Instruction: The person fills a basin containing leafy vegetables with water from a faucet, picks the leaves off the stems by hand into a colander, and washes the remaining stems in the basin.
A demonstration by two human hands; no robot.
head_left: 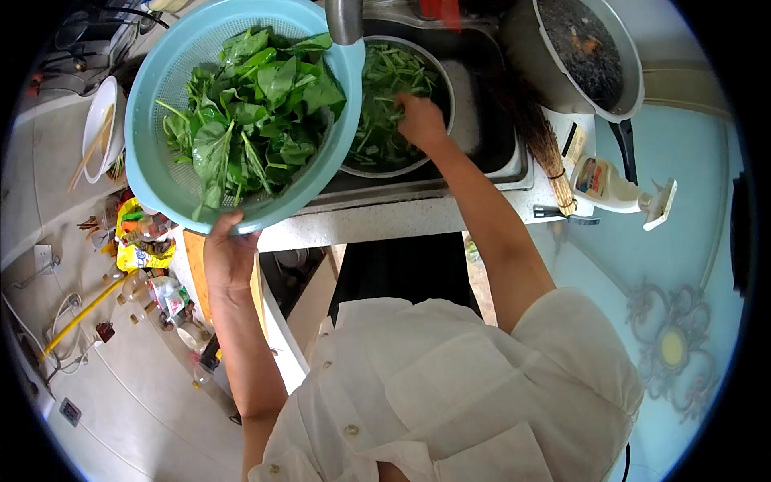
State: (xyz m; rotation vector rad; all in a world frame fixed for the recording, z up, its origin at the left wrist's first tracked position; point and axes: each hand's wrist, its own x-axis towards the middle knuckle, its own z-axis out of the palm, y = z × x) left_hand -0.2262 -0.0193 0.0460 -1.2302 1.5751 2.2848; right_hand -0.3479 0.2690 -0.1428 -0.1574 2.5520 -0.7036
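My left hand (227,255) grips the near rim of a light blue plastic colander (147,173), thumb over the edge and fingers underneath. Wet green leaves (257,112) are heaped inside it. To the right, a round metal basin (446,104) sits in the sink (482,120), partly covered by the colander's edge. More leafy greens (385,88) fill the basin. Among these greens is my right hand (422,123), fingers bent down into them. Its fingertips are hidden, so I cannot see what they hold.
A faucet (344,20) hangs over the colander's far edge. Right of the sink are a straw brush (546,149), a white spray bottle (614,183) and a pot (562,64) with dark contents. A white bowl (103,128) with chopsticks stands at left, near bottles and packets.
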